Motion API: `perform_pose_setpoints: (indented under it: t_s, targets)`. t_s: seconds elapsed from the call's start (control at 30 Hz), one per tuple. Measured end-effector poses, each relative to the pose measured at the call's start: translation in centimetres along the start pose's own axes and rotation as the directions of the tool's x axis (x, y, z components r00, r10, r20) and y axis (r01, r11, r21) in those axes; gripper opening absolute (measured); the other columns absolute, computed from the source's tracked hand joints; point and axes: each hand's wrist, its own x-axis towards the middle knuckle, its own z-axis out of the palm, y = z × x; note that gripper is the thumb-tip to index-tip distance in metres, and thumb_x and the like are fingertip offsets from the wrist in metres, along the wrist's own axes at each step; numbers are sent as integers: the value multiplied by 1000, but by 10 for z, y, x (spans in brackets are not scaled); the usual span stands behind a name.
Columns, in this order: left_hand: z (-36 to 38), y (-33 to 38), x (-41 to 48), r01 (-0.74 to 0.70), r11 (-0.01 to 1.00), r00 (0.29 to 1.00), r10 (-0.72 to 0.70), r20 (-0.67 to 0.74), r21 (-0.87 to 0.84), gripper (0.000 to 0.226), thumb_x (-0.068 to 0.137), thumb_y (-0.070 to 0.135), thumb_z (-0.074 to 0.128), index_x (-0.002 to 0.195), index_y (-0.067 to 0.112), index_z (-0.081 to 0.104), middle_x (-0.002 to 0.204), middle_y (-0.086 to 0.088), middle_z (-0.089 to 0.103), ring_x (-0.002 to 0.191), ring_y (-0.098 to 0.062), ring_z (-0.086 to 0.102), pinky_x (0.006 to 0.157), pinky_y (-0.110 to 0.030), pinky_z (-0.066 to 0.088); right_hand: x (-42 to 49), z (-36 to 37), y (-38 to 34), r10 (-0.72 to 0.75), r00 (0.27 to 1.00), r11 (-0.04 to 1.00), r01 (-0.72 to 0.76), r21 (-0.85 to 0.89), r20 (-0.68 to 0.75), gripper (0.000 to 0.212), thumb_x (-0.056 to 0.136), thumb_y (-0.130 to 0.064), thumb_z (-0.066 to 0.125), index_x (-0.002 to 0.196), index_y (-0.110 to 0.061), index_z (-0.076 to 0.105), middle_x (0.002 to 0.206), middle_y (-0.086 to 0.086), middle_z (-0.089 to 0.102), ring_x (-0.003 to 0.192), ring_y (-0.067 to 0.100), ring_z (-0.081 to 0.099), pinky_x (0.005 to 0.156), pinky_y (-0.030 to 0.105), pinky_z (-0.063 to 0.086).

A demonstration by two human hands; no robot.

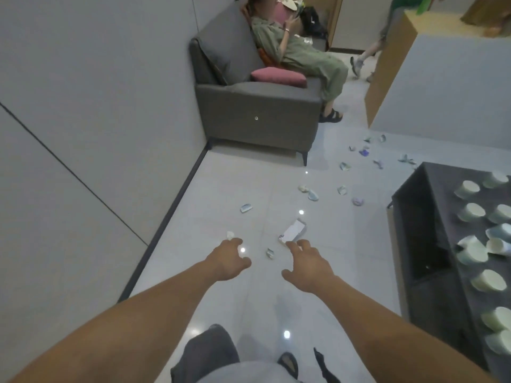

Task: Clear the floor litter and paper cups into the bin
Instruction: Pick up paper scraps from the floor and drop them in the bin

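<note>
The right edge is cutting off the dark table (439,205) and outer paper cups (501,342) — distant litter (365,152) is blurring beyond telling.

Two grips: the left grip (229,258) and the right grip (307,261).

One dark table (431,205) carries about eleven paper cups (467,188); a few are crushed and overlap, so the count is not exact.

The floor (221,175) holds roughly fifteen litter scraps (246,208). One of them is a larger white card (293,232) and two are purple scraps (358,200).

There is one grey sofa (257,111) with one pink cushion (278,76) on its seat.

Two other people show: one seated person (298,53) and one walking person (387,31), only partly in view.
</note>
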Motion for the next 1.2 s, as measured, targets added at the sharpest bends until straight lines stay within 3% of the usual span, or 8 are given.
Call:
perform_pose_setpoints:
  t_s: [0.27,0.43,0.67,0.83,1.0,1.1,1.2]
  targets:
    - [-38,12,136,22,998,995,-16,96,-63,71,89,33,56,149,14,25,148,-10,33,119,-27,53,100,-32,42,129,-26,13,23,995,1000,-23,3,99,75,88,-43,57,150,-26,20,151,4,23,127,28,40,94,38,45]
    - [-63,6,243,61,997,980,-49,194,-54,70,90,34,54,149,13,23,150,-13,32,130,-28,42,106,-35,37,217,-30,17,93,975,995,-96,6,200,74,89,-43,55,151,-25,18,153,4,21,127,29,39,94,38,46]
    - [-58,-21,358,143,987,954,-118,276,-71,66,91,35,52,148,15,26,149,-9,36,131,-23,42,99,-28,35,342,10,28,120,945,986,-148,73,303,73,90,-42,55,151,-26,19,152,1,23,127,25,41,96,37,48]
    - [4,-59,451,270,957,923,-226,313,-104,65,89,34,55,147,18,30,145,-8,41,124,-21,48,100,-33,42,436,96,63,139,906,978,-188,86,400,69,88,-30,56,149,-21,26,148,7,29,128,28,40,96,41,48]
    - [110,-104,535,375,912,897,-311,315,-168,63,87,36,57,144,23,34,141,-2,45,118,-19,49,95,-32,40,524,211,111,111,862,991,-133,8,494,73,86,-29,62,149,-22,26,146,8,32,124,29,44,98,40,46]
    - [179,-137,579,407,897,874,-329,357,-172,61,87,36,58,142,23,35,135,-1,50,101,-13,49,85,-27,38,568,280,136,59,870,998,-58,-17,489,74,86,-32,63,148,-23,24,143,8,33,117,30,48,88,37,47]
    - [236,-171,615,433,887,855,-347,385,-161,59,88,37,57,141,24,35,135,0,49,100,-14,51,79,-22,38,601,347,156,14,870,999,9,-46,493,67,85,-31,62,143,-23,28,137,8,35,110,31,49,79,39,48]
